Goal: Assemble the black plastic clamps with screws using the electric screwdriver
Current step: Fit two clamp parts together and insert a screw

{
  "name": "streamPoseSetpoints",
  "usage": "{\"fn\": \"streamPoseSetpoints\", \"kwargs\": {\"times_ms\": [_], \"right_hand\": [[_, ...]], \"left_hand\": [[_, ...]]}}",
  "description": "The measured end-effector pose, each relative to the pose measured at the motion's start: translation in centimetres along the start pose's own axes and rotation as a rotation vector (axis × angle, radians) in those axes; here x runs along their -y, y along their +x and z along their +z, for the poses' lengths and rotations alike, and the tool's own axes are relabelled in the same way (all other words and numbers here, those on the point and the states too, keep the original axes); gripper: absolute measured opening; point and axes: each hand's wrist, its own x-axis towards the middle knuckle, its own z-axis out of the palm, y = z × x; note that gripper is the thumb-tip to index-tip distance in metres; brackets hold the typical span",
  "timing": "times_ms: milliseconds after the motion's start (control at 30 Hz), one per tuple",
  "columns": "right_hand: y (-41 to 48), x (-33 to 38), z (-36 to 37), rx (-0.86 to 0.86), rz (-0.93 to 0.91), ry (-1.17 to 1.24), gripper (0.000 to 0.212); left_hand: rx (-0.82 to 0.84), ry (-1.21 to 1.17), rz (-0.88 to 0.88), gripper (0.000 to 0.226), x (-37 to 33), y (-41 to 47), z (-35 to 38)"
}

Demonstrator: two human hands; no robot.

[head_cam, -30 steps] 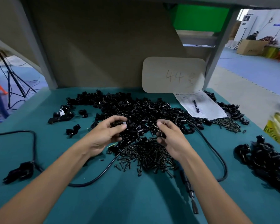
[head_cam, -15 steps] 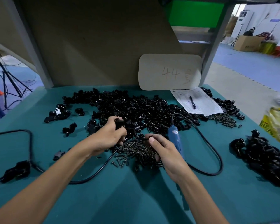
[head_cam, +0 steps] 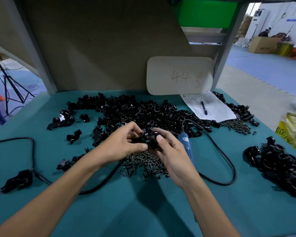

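L hand (head_cam: 125,144) & R hand (head_cam: 171,154), fingers curled, pinch a black clamp (head_cam: 149,136) between them, over the screws (head_cam: 143,166); clamp detail hard to make out. Screwdriver (head_cam: 186,146) lies on table (head_cam: 143,211) beside R hand, tip hidden.

1. Beyond your right hand (head_cam: 173,154), the pale card (head_cam: 161,74) bears a handwritten "44", then an unclear scrawl.
2. Just beside that hand, the blue screwdriver (head_cam: 187,147) carries a label (head_cam: 185,139) too blurred to read.

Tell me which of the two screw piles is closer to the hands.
The larger screw pile directly under the left hand and right hand; the smaller screw pile lies off by the paper.
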Motion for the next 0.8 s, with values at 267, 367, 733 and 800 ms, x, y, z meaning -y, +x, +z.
{"fn": "streamPoseSetpoints", "kwargs": {"times_ms": [267,367,733,800], "right_hand": [[0.03,-0.68,0.20,-0.030,-0.067,-0.185,0.023],[-0.06,-0.74,0.05,-0.018,-0.053,-0.196,0.022],[-0.08,-0.59,0.05,-0.011,-0.035,-0.125,0.024],[0.00,-0.50,-0.11,-0.019,-0.046,-0.149,0.026]], "left_hand": [[-0.029,-0.235,-0.101,0.030,-0.16,-0.20,0.62],[-0.033,-0.421,-0.178,0.022,-0.38,-0.30,0.70],[0.016,-0.283,-0.172,0.022,-0.09,-0.55,0.67],[0.023,-0.041,-0.157,0.025,-0.07,-0.71,0.56]]}}
